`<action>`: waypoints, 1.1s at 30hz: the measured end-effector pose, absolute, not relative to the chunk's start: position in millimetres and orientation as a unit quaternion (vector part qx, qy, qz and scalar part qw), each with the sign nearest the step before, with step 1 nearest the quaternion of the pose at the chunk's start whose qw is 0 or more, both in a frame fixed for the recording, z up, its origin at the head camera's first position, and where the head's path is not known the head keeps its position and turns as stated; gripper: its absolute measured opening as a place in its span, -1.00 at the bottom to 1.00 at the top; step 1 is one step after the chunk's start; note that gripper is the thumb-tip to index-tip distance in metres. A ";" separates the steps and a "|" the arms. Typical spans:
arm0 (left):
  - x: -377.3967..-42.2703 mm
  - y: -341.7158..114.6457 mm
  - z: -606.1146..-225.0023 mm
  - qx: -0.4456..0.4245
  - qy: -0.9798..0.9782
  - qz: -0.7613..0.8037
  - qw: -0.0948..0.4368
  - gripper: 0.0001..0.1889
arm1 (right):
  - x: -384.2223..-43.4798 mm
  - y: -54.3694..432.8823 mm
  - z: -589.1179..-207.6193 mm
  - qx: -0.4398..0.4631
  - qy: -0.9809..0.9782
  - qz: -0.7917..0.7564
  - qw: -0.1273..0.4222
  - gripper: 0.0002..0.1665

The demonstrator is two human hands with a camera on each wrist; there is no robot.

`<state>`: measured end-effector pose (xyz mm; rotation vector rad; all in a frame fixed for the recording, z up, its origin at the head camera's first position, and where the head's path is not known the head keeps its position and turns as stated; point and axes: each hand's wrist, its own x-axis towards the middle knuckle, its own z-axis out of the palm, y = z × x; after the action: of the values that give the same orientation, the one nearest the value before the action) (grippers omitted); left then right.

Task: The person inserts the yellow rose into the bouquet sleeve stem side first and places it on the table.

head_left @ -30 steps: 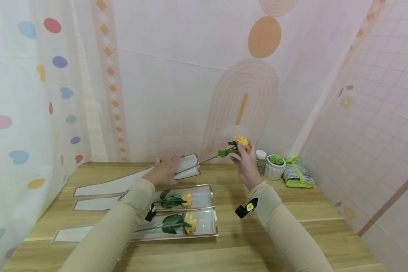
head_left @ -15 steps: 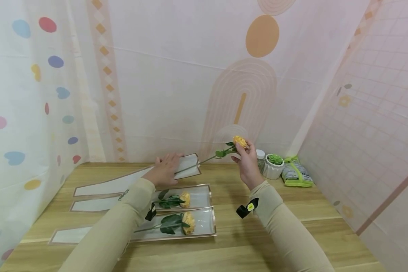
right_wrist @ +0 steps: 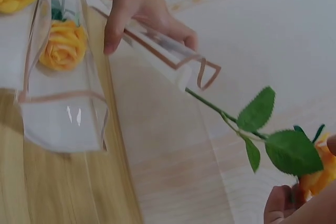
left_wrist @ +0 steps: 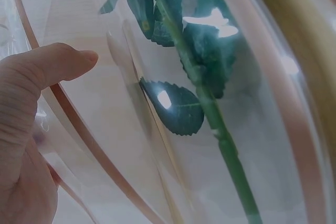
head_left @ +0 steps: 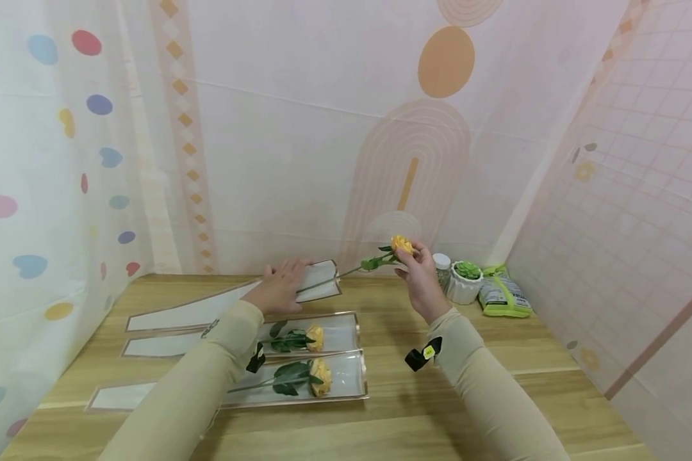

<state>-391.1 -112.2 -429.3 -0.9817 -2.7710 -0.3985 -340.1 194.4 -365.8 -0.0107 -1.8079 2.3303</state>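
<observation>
My right hand (head_left: 423, 278) pinches a yellow rose (head_left: 402, 245) by its bloom, above the back of the table. Its green stem (right_wrist: 205, 102) slants down leftward into the mouth of a clear flower sleeve (head_left: 321, 280) with a rose-gold border. Across that sleeve, my left hand (head_left: 279, 286) grips it, thumb on one edge and fingers over the other. Two more sleeves lie nearer, each with a yellow rose inside: one rose (head_left: 314, 337) in the middle sleeve (head_left: 346, 330), another rose (head_left: 320, 376) in the front sleeve (head_left: 350, 378). My left forearm covers part of both.
Right of my right hand stand a lidded jar (head_left: 441, 269), a white pot with a green succulent (head_left: 464, 288) and a green-and-grey packet (head_left: 504, 294). A patterned curtain (head_left: 277, 160) hangs directly behind the wooden table (head_left: 438, 410).
My right hand has brought the rose's bloom slightly left and down, toward the sleeve's mouth. The left hand keeps its place on the sleeve.
</observation>
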 end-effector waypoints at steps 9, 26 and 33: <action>-391.0 -112.9 -429.8 -0.333 -0.929 -0.133 0.095 0.01 | -338.6 212.6 -367.4 0.015 -0.693 0.719 0.062 -0.53; -386.4 -112.4 -425.6 -0.335 -0.928 -0.135 0.090 -0.01 | -332.4 219.2 -363.3 0.064 -0.750 0.658 0.028 -0.56; -387.7 -111.8 -427.8 -0.334 -0.929 -0.129 0.089 -0.02 | -332.3 213.4 -365.6 0.076 -0.748 0.658 0.031 -0.54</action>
<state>-387.7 -111.8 -427.8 -0.9941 -2.7651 -0.3846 -332.3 213.4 -365.6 0.2331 -2.3051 2.0282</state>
